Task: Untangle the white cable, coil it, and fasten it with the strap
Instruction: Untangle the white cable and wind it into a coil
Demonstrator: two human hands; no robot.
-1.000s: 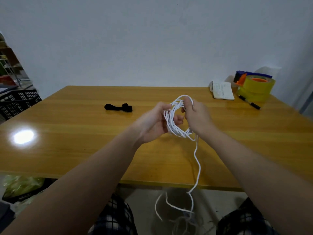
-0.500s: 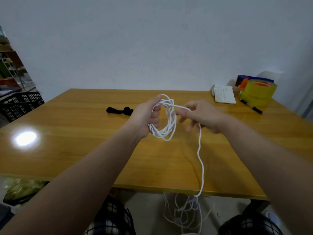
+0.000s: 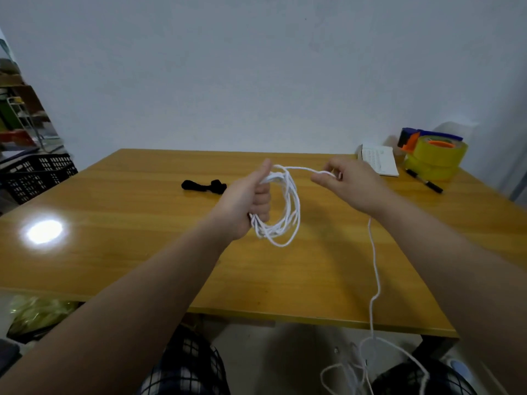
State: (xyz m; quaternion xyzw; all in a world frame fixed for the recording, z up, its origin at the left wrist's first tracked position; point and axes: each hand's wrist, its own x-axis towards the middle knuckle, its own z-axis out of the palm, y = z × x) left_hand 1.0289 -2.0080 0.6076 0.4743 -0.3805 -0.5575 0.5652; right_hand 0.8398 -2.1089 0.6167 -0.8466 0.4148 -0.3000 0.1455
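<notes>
White cable (image 3: 296, 209) is half coiled - several loops hang from my left grip (image 3: 248, 201) above the wooden surface (image 3: 142, 238), and a long tail runs off to the right and down.

Risks as I judge them:
- The tail drops past the front edge of the surface into a loose heap on the floor (image 3: 368, 363). It looks knotted down there. A tangle could catch on the edge when I pull and jerk the loops out of the fist.
- The loops are uneven and held on one side only, so a slack fist could let them spill or cross over.
- The black strap (image 3: 204, 186) lies on the surface beyond the left grip, apart from both hands. To get it I must free a hand, and the coil may spring open then.

Pose: the left arm reaches forward, fist upright with the thumb on top, fingers clamped round the near side of the coil. The right grip (image 3: 350, 186) sits well to the right at about the same height, back of the hand up. Its thumb and forefinger pinch the strand that leaves the top of the coil - that span looks nearly taut. The cable reappears below the right wrist.
</notes>
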